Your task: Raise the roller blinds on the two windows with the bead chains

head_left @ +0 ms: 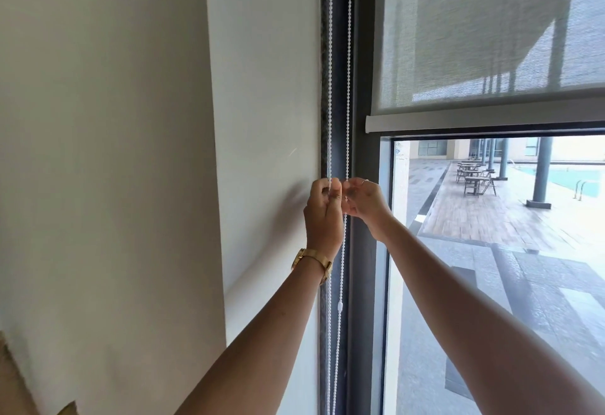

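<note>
— Hands?

— Left hand [322, 214] raised beside the dark window frame [363, 54], fingers [319, 190] curled tight round the left strand of the white bead chain [330, 87]; right hand [365, 201] just beside it, nearly touching, fingers [355, 185] pinched together on the right strand; thin ring [365, 181] on one of them; gold watch [314, 259] on the left wrist.

— And the chain itself?

— Two strands hanging side by side between the white wall [262, 103] and the frame; running up out of view at the top, down past both hands and off the bottom edge; small white connector [340, 306] on the right strand, below the hands; strands close together under the left wrist.

— Blind?

— Roller blind [474, 37] of pale grey weave covering the upper part of the window, right of the chain; bottom bar [458, 119] level with the frame's crossbar, a little above the hands; glass below it uncovered.

— Outside?

— Paved terrace [491, 218] with tables and chairs [474, 175], grey columns [541, 172], and a pool [573, 175] beyond; faint shapes through the weave higher up, possibly a building, hard to tell.

— Second window?

— Not in view.
</note>
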Demonstrator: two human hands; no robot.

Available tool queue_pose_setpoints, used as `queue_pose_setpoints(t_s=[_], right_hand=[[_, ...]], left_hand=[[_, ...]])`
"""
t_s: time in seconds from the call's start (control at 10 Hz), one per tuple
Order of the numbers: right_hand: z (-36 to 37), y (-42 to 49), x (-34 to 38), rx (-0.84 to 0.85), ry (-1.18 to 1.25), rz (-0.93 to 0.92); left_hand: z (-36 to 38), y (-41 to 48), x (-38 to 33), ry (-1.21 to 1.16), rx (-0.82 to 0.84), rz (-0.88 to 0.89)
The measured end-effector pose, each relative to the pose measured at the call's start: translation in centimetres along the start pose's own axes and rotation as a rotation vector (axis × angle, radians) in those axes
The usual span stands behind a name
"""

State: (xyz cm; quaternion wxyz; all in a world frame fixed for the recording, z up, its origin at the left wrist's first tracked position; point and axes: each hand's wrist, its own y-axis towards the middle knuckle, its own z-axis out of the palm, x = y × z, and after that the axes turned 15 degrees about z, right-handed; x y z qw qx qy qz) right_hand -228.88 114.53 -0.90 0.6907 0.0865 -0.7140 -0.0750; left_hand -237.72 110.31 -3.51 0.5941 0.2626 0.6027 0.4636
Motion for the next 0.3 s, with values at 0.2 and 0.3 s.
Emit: queue_pose_setpoints(t_s=[0.2,0.3], right_hand=[[-2.6,-2.3,0.1,-0.225,-0.356,-0.137],[-4.4,-4.4,0.7,-0.386,-0.483,-0.284]], left_hand=[[0.9,-2.1,0.0,0.229,-0.037,0.194],[2.0,-2.3,-1.0,0.432,-0.096,0.362]])
